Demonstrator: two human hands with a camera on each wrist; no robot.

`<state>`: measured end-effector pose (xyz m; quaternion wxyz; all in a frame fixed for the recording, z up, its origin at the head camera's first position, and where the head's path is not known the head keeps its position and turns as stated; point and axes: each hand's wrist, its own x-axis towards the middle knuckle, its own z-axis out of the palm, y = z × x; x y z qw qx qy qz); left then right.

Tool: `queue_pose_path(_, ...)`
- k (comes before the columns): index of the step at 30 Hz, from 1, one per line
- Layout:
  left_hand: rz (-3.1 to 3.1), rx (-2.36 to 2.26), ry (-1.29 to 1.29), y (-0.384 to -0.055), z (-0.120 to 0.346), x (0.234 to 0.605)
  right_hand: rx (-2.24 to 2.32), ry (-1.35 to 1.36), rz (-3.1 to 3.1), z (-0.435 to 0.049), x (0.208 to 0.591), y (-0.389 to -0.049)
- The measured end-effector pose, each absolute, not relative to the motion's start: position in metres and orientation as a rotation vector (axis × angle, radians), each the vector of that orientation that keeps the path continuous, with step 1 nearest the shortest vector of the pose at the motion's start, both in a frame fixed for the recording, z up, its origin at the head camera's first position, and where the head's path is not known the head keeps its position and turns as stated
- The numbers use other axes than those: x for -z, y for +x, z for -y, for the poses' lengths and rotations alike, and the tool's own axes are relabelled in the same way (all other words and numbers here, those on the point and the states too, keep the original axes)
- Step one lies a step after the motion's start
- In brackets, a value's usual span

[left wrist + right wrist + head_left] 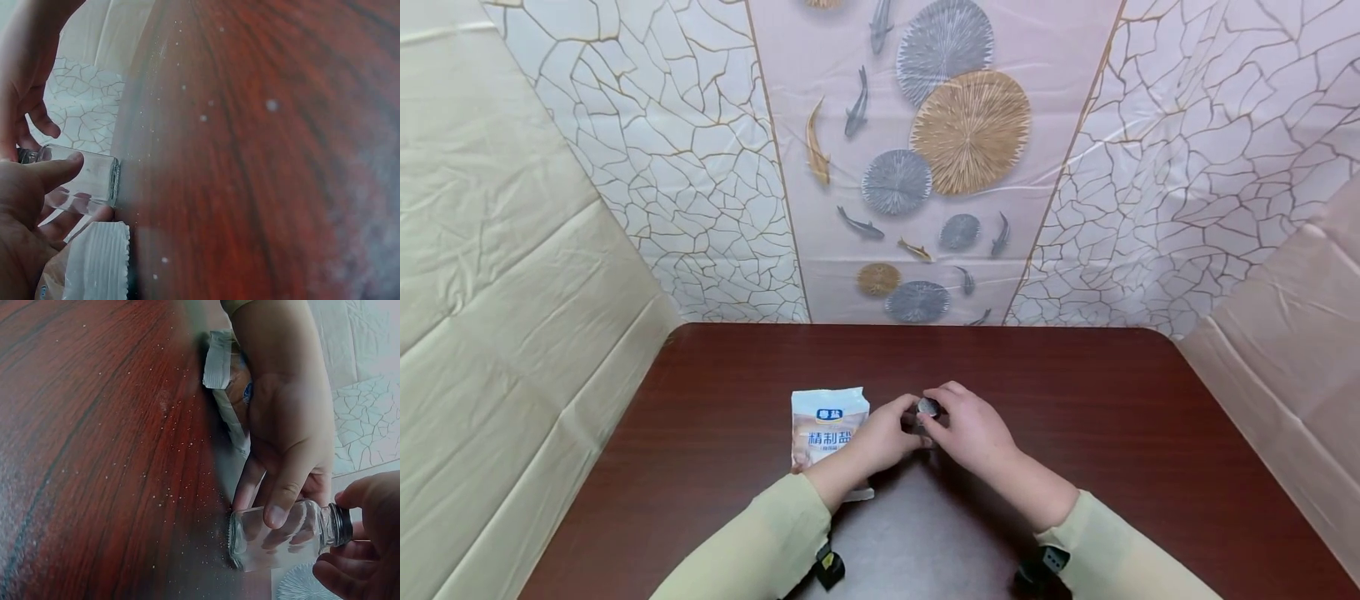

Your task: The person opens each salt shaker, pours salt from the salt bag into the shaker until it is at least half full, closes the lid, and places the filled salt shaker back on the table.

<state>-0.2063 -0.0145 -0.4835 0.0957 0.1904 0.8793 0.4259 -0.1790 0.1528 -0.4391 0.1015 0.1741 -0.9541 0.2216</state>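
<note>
A small clear glass bottle (275, 534) with a black cap (341, 524) is between my two hands above the dark wooden table. My left hand (883, 435) holds the bottle's body, thumb along one side and fingers behind, showing through the glass. Around the cap, the fingers and thumb of my right hand (973, 425) pinch from the other side. From the head view the cap's top looks grey inside a dark rim. A white and pale brown salt bag (820, 425) lies beside my left hand, partly covered by that hand and forearm.
The brown table (737, 367) reaches back to a patterned cloth wall (722, 208). Beige cloth (512, 333) hangs along the left side and more along the right. Small pale specks show over the table in both wrist views.
</note>
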Motion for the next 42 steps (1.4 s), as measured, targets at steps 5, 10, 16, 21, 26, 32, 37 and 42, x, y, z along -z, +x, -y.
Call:
queue_pose_path(5,-2.612,-1.25,0.587,-0.209,0.014,0.484,-0.606,0.541,2.812,-0.153,0.437,-0.177)
queue_pose_path(10,-2.617,-1.234,0.606,-0.212,0.013,0.486,-0.584,0.577,2.797,-0.153,0.435,-0.176)
queue_pose_path(16,-2.619,-1.227,0.62,-0.212,0.014,0.487,-0.529,0.625,2.786,-0.151,0.434,-0.176)
queue_pose_path(21,-2.622,-1.214,0.622,-0.212,0.015,0.487,-0.505,0.663,2.781,-0.151,0.433,-0.176)
queue_pose_path(26,-2.595,-1.232,0.606,-0.211,0.015,0.487,-0.511,0.663,2.825,-0.152,0.434,-0.176)
queue_pose_path(32,-2.6,-1.213,0.598,-0.211,0.015,0.486,-0.554,0.621,2.865,-0.153,0.433,-0.178)
queue_pose_path(37,-2.603,-1.196,0.589,-0.213,0.014,0.485,-0.624,0.527,2.889,-0.154,0.429,-0.179)
queue_pose_path(42,-2.591,-1.189,0.577,-0.213,0.014,0.482,-0.657,0.431,2.94,-0.151,0.423,-0.18)
